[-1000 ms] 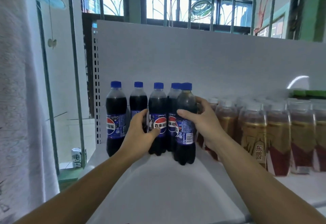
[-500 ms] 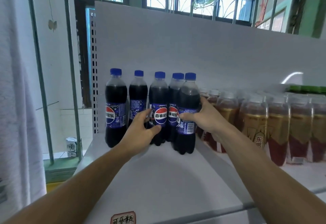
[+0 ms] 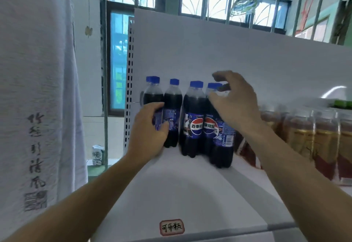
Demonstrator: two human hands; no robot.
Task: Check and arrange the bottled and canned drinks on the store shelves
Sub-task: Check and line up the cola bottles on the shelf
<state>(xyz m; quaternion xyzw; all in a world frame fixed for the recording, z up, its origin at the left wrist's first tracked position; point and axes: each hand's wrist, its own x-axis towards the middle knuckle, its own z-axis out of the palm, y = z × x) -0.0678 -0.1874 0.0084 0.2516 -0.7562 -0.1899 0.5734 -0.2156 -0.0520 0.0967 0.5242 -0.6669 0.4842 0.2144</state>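
**On the shelf (image 3: 190, 194), a bottle could tip**

At the far left of the white shelf, the left hand (image 3: 150, 137) wraps its grip round the end cola bottle (image 3: 153, 97). The right hand (image 3: 234, 106) hovers over the other cola bottles (image 3: 194, 108), fingers spread, holding nothing. They stand close together, so a hard push could knock one over.

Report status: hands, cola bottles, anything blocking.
Left hand grips leftmost cola bottle. Right hand open, over caps of right cola bottles. Amber bottles packed close on right.
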